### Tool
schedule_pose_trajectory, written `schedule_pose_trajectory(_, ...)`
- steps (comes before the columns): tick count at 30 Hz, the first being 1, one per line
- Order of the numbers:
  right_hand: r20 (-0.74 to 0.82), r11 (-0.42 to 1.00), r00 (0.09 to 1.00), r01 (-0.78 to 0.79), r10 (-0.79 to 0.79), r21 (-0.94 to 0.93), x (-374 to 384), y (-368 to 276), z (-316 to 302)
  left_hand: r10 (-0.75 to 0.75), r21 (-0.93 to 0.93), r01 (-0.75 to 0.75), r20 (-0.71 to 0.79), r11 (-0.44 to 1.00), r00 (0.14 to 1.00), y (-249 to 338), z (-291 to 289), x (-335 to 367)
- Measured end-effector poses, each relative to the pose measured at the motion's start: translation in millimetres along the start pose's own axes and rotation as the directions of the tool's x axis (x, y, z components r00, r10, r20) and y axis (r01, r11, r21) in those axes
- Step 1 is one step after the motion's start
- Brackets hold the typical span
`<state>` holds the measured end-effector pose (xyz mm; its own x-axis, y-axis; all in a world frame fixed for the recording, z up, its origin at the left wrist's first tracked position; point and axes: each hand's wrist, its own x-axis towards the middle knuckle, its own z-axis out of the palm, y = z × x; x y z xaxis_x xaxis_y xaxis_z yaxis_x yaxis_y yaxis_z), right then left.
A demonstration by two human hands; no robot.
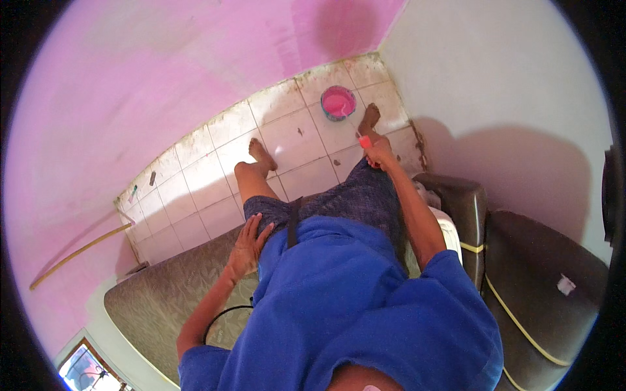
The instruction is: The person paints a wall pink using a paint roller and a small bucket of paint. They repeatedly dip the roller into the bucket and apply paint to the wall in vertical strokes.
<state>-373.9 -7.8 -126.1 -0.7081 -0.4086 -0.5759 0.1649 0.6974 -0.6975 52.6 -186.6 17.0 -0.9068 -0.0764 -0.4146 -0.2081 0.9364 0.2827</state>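
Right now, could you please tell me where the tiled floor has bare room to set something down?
Bare tiles lie between the left foot and the pink wall. It is crowded around the right foot, near the pink-filled bucket and the right hand gripping a red-handled tool.

The bucket (336, 118) is round and stands upright, near the top of the frame, right of the middle. Its side looks blue-gray. Bright pink paint (334, 103) sits inside. Just below it, the tool (364, 141) is held up at a slant. It has a red grip and a thin, pale stick pointing toward the bucket.
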Motion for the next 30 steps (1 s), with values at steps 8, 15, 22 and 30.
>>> schedule_pose_trajectory(8,0.051,0.994,0.995,-0.085,0.082,0.061,-33,-14,-12,-0.004,-0.097,0.002,-0.019,0.995,1.000,10,-17,4)
schedule_pose_trajectory(15,0.026,0.980,0.992,-0.124,0.121,0.158,-55,-29,-15,-0.005,-0.068,0.003,-0.028,0.998,1.000,8,-9,0)
schedule_pose_trajectory(22,0.109,0.972,0.977,-0.198,0.185,0.128,-51,-23,-21,0.008,-0.026,-0.009,-0.038,1.000,0.999,7,-7,0)
schedule_pose_trajectory(30,0.127,0.986,0.984,-0.136,0.123,0.099,-45,-8,-13,-0.003,-0.064,0.000,-0.045,0.998,0.999,12,-12,-2)
